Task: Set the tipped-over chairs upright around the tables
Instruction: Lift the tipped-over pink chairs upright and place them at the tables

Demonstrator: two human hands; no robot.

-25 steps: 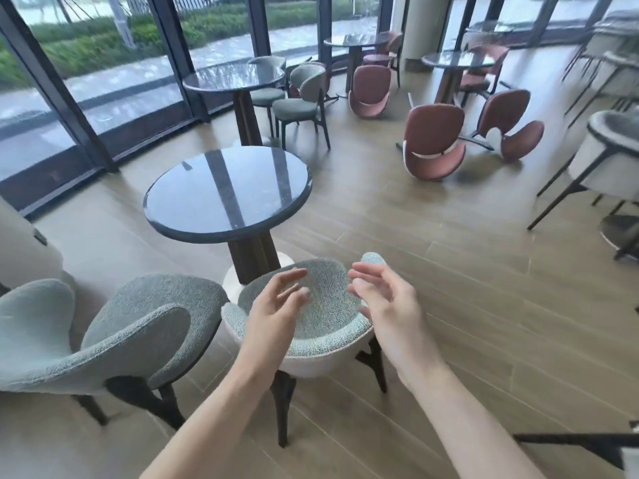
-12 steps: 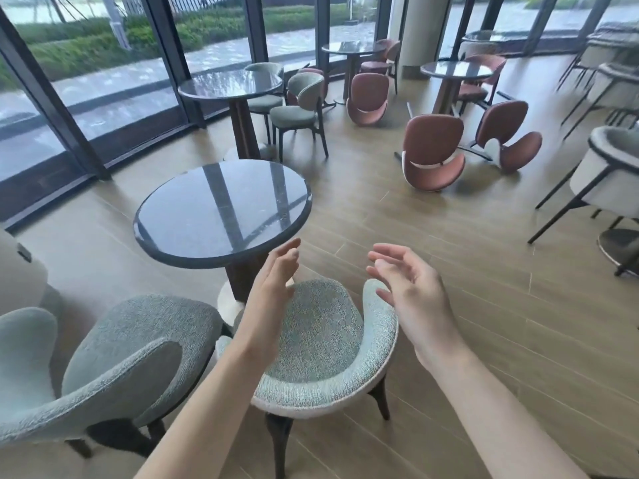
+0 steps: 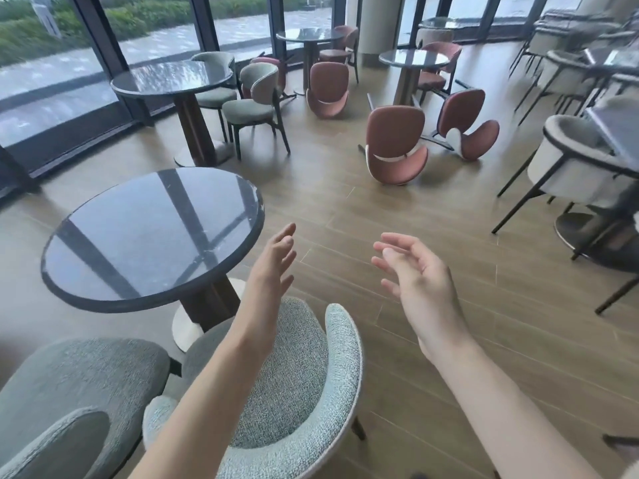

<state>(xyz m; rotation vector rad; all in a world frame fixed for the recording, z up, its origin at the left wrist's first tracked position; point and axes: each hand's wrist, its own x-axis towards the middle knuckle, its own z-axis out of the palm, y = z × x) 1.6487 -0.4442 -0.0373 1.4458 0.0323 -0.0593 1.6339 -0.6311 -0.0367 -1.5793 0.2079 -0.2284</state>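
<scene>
We held both hands up in front of us with nothing in them: the left hand [image 3: 276,261] had its fingers nearly straight, the right hand [image 3: 415,274] had its fingers loosely curled, and the two stood apart with bare floor [image 3: 345,216] showing between them. Below our forearms a grey-green chair [image 3: 304,392] stood upright beside the near round counter [image 3: 152,236], with a second grey chair [image 3: 69,392] to its left, so we judged this counter finished.

The work left lay ahead and to the right. The nearest tipped chair [image 3: 396,143], pink, rested on the floor with its back and seat shells facing us and its dark legs pointing away toward the far counter [image 3: 413,60]. A second pink chair [image 3: 465,122] lay just beyond it to the right, on its side, and a third [image 3: 326,88] lay farther back to the left.

All three were well apart from our hands, out of reach. The nearest one lay more on the right hand's side, so we judged that we would have to walk forward and right before either hand could take its back.
</scene>
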